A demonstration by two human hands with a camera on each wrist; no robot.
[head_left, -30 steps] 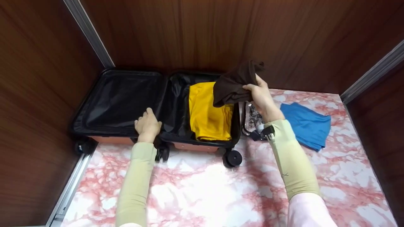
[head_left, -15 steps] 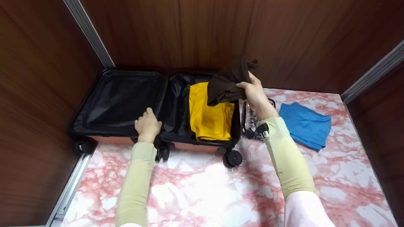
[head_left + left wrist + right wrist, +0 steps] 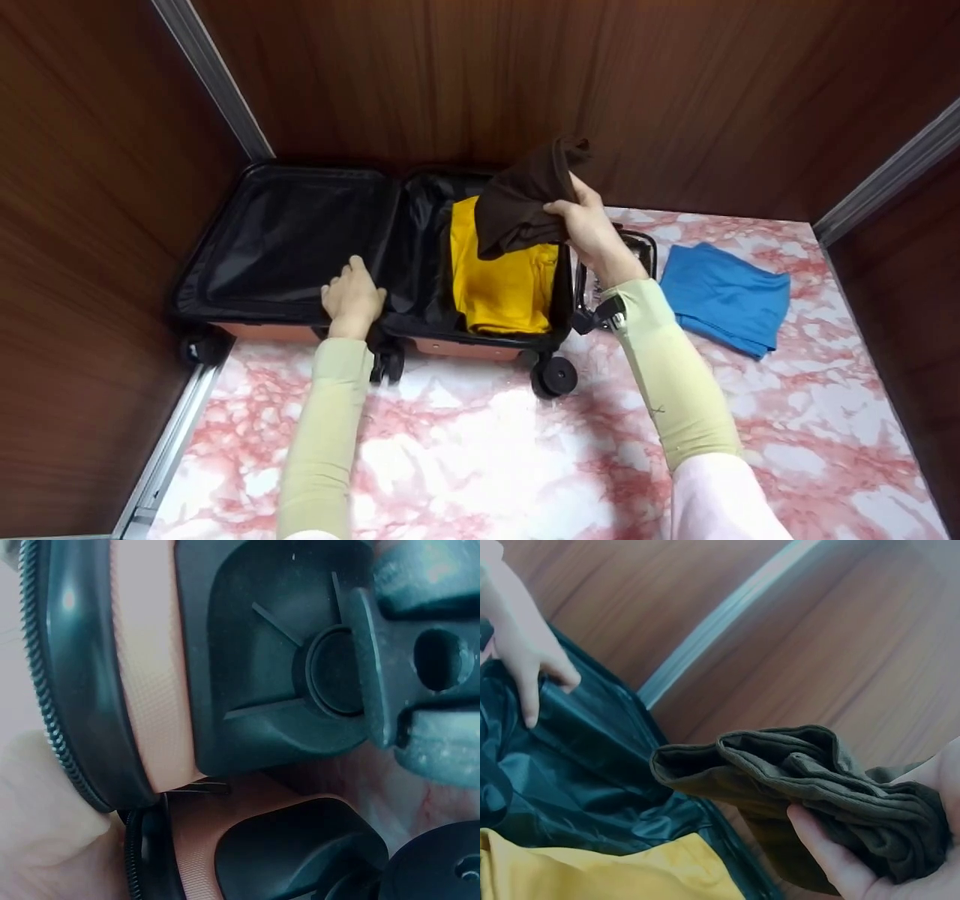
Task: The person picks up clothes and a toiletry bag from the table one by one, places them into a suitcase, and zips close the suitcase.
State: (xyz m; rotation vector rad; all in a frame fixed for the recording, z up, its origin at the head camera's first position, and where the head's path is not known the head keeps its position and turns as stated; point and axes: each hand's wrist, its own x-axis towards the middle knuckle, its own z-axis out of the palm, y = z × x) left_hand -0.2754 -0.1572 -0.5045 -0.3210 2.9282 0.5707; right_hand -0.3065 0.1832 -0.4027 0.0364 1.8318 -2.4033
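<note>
My right hand (image 3: 596, 231) grips a folded dark brown garment (image 3: 521, 202), thumb on one side of the folds. It is held over a folded yellow garment (image 3: 499, 296), covering that garment's upper part in the head view. The yellow garment lies in the right half of an opened suitcase (image 3: 300, 240) with a black lining. Layered folds of the brown cloth show in the right wrist view. My left hand (image 3: 352, 296) rests on the suitcase's near edge, close to where the two halves meet. The left wrist view shows the zipper rim (image 3: 82, 690) beside that hand.
Right of the suitcase lies a clear pouch with black trim (image 3: 645, 247), partly hidden by my right arm. A folded blue garment (image 3: 724, 300) is on the pink-marbled floor beyond it. Caster wheels (image 3: 555, 376) stick out at the suitcase's near side. Wooden panels (image 3: 480, 82) stand behind and at both sides.
My right hand has moved left with the brown garment, which now covers more of the yellow one. More of the clear pouch's right side shows. The left hand has stayed in place.
</note>
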